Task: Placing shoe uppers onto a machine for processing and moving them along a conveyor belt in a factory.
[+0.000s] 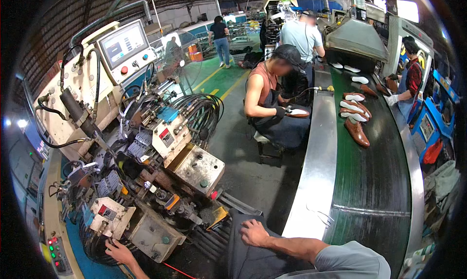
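Note:
My left hand (121, 254) reaches in at the lower left, its fingers apart and empty. It is beside the black hoses and the lower metal box (154, 234) of a large shoe-making machine (160, 177); whether it touches them I cannot tell. Across my lap lies a dark apron (245, 252), and my right hand (255, 233) rests on it with fingers spread, holding nothing. Just beyond that hand is the machine's yellow-edged part (217, 217). Several brown leather shoes (356, 132) with white soles or insoles lie farther up the green conveyor belt (360, 181).
A steel rail (318, 157) edges the conveyor on my right. A seated co-worker (277, 94) in a cap and dark gloves holds a brown shoe (297, 113). More people stand beyond. The machine's control panel (123, 48) rises at the upper left, beside a fan (182, 55).

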Motion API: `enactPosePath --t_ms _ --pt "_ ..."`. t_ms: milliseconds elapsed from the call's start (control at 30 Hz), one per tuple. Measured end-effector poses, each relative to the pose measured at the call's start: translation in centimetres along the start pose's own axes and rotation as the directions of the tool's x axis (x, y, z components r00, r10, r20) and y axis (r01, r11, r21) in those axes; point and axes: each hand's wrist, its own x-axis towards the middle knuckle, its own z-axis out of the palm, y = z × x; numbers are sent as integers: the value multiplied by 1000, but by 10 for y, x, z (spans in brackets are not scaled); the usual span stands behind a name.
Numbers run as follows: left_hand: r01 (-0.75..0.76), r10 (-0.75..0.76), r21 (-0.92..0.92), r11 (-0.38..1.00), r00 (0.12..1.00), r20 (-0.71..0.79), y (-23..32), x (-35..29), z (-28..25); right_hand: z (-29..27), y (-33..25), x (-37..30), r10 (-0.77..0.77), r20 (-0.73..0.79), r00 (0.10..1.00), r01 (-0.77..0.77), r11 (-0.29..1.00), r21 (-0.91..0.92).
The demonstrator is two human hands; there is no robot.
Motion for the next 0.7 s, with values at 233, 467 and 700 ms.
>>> enactPosePath --t_ms 233,467,700 --pt "17 -38 -135 991 987 -157 3 -6 -10 -4 3 16 -29 1 1000 29 999 -31" --pt "-95 42 -148 984 944 -327 0 -7 4 -5 -2 18 12 24 1000 -11 998 -54" --pt "-103 55 -104 989 922 -383 7 -8 9 -6 -2 17 23 23 999 -22 998 -58"
